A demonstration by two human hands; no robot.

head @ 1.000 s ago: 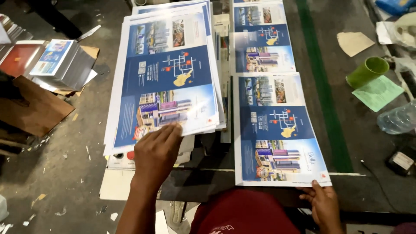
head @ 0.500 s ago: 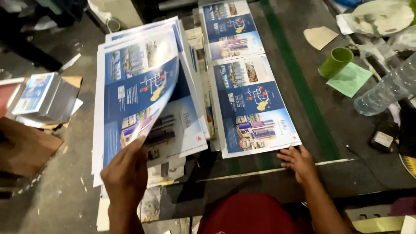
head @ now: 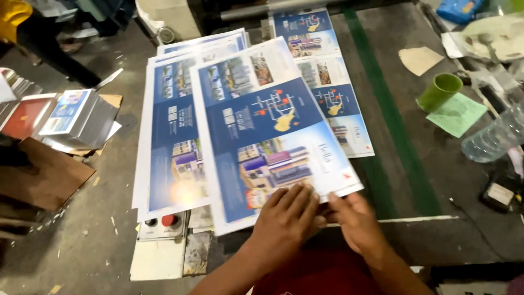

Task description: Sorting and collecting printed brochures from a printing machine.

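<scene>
Paper like this big glossy printed sheet with blue panels and building pictures (head: 267, 136) is light, thin and floppy, and its shiny face looks slippery. You have your left hand (head: 286, 216) flat on its near edge, fingers spread, and your right hand (head: 355, 218) just beside it, pinching the near right corner. Hold it by that near edge with both hands so it will not bend. It lies slanted between the pile of same sheets (head: 169, 136) and the far sheet (head: 333, 93). Half a second ago your left hand held it curled up over the pile, and your right hand lay flat on the other sheet
</scene>
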